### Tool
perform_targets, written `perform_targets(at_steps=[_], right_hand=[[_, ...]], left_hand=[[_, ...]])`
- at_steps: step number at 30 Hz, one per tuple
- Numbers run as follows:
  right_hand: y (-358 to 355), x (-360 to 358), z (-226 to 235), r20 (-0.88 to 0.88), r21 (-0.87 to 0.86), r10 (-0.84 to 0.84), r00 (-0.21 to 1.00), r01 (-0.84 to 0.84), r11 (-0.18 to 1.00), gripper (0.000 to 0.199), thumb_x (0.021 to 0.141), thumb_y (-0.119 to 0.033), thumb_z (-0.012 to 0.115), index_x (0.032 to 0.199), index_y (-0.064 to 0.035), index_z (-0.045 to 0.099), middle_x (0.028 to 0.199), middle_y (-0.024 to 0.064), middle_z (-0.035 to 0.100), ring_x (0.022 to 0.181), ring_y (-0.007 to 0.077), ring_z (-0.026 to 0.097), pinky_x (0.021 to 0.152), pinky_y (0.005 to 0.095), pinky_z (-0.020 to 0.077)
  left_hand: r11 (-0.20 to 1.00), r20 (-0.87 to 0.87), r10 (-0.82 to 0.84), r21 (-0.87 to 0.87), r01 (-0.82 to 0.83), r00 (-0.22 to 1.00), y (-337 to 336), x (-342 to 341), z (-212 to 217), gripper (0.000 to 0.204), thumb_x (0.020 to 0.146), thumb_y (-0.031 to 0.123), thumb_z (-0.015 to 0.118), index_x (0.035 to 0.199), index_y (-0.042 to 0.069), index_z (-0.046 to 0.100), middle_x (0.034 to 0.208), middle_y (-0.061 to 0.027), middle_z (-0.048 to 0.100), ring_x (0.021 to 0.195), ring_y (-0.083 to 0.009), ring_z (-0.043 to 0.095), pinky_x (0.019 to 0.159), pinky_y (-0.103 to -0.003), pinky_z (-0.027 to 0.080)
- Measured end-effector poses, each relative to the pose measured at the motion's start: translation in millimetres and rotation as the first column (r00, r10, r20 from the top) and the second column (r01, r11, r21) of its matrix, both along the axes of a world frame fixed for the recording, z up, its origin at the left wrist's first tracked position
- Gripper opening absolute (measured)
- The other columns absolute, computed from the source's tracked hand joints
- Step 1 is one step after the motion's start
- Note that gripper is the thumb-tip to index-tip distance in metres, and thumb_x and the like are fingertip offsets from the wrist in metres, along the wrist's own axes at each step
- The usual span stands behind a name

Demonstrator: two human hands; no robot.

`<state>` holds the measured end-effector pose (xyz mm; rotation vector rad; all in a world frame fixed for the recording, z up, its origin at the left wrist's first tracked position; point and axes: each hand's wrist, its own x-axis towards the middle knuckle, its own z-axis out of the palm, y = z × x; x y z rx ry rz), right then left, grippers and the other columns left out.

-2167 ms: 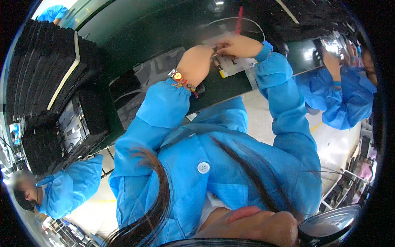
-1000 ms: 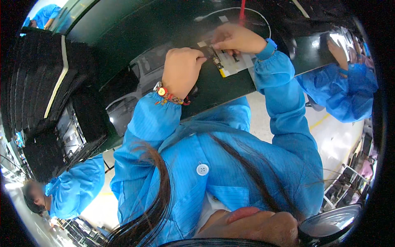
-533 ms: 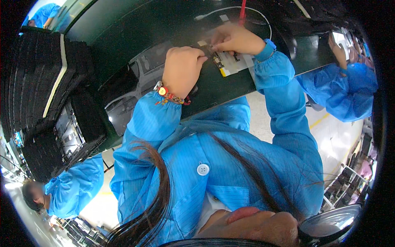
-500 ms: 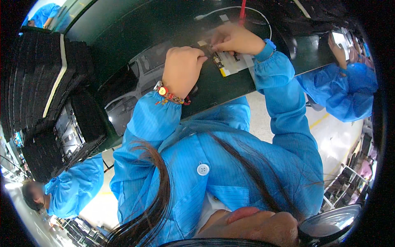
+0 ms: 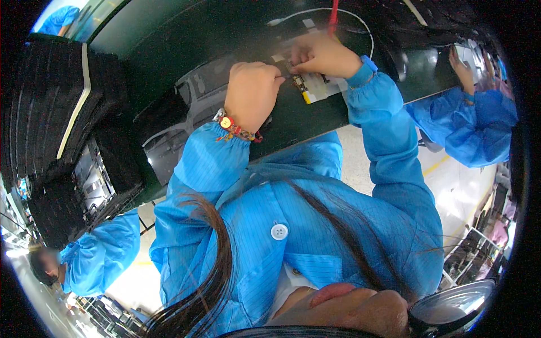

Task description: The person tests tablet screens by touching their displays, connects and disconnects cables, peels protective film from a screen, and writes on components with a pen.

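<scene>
A flat, pale panel (image 5: 329, 91) with a small circuit board (image 5: 299, 84) and a yellow patch (image 5: 307, 98) along its left edge lies on the dark green bench. My right hand (image 5: 327, 55) rests over its upper part, thumb and forefinger pinched by the board's upper end. Beside it on the left, my left hand (image 5: 251, 93) is closed, knuckles up, its thumb and forefinger pressed together toward the board. Whatever sits between the fingertips of either hand is hidden or too small to make out.
A white cable (image 5: 360, 25) curves behind my right hand, near a red upright strip (image 5: 333, 19). Stacked black trays (image 5: 53, 107) rise at the left; a tray with metallic parts (image 5: 93, 177) stands below them. A co-worker's blue sleeve (image 5: 459, 127) is at the right.
My left hand has shifted very slightly to the right. The right hand stays over the panel, its fingers slightly moved. The panel lies in the same place.
</scene>
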<state>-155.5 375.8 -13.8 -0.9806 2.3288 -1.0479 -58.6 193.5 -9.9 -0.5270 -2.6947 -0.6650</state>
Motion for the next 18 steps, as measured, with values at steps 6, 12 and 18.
perform_targets(at_steps=[6, 12, 18], right_hand=[[2, 4, 1, -0.04, -0.039, -0.004, 0.999, 0.003, 0.999, 0.021, 0.071, -0.02, 0.071, 0.077, -0.0043, 0.059, 0.062, 0.0021, 0.055, 0.052, 0.01, 0.054, 0.048, 0.0245, 0.0426], [0, 9, 23, 0.198, 0.014, -0.079, 0.977, 0.078, 0.997, 0.02, 0.075, -0.021, 0.067, 0.082, -0.0058, 0.056, 0.061, 0.0008, 0.052, 0.048, 0.0069, 0.049, 0.039, 0.0216, 0.0378], [1, 7, 19, 0.172, 0.005, -0.05, 0.984, 0.05, 0.999, 0.021, 0.075, -0.021, 0.067, 0.082, -0.0059, 0.055, 0.062, 0.0006, 0.052, 0.046, 0.0063, 0.049, 0.036, 0.0204, 0.0367]], left_hand=[[0.999, 0.023, -0.002, -0.054, 0.003, 1.0, 1, 0, 1, 0.014, 0.073, 0.02, 0.064, 0.075, 0.006, 0.066, 0.073, -0.0112, 0.062, 0.072, -0.029, 0.058, 0.068, -0.04, 0.042], [0.999, 0.043, 0.012, -0.04, -0.01, 0.999, -1, 0, 2, 0.014, 0.073, 0.021, 0.064, 0.076, 0.007, 0.065, 0.073, -0.0109, 0.062, 0.073, -0.0289, 0.058, 0.068, -0.04, 0.042], [0.998, 0.034, 0.018, -0.052, -0.017, 0.999, 0, 0, 3, 0.014, 0.073, 0.02, 0.064, 0.076, 0.007, 0.065, 0.073, -0.0104, 0.062, 0.073, -0.0285, 0.058, 0.069, -0.04, 0.042]])
